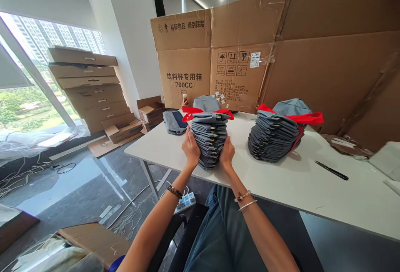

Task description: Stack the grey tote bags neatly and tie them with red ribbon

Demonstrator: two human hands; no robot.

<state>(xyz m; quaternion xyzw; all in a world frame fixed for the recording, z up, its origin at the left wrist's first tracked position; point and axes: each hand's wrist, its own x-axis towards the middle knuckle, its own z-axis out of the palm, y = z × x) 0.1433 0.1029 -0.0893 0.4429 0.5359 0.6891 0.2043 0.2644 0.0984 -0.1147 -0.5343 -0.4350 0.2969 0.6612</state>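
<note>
While hands (191, 149) clasp cloth stack (208, 140), carton (203, 61) reads "700CC".

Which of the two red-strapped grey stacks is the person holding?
The left stack: the left hand and right hand grip its sides. The right stack sits on the table, untouched.
</note>
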